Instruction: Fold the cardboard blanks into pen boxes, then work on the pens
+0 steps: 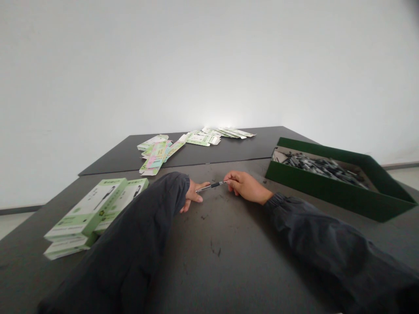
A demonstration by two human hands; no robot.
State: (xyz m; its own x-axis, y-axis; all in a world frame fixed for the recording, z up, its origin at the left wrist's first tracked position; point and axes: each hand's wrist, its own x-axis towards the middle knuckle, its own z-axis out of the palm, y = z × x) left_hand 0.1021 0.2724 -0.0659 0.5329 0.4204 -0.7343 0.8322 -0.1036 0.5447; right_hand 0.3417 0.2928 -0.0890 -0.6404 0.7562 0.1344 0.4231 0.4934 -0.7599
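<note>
A clear-barrelled pen with a dark grip (215, 185) is held slantwise between my two hands, above the dark table. My left hand (192, 196) has its thumb and forefinger around the pen's left end. At the other end, my right hand (244, 185) pinches near the tip with its fingers curled in. Whether a small part sits between those right fingertips, I cannot tell. Small dark scraps (215, 250) lie on the table below the hands.
To the right stands a long green box (322, 197) with many pens and pen parts (322, 166). Stacked green-and-white pen cartons (94, 205) are on the left, partly behind my left sleeve. Flattened cartons (199, 138) and coloured ones (157, 155) lie farther back.
</note>
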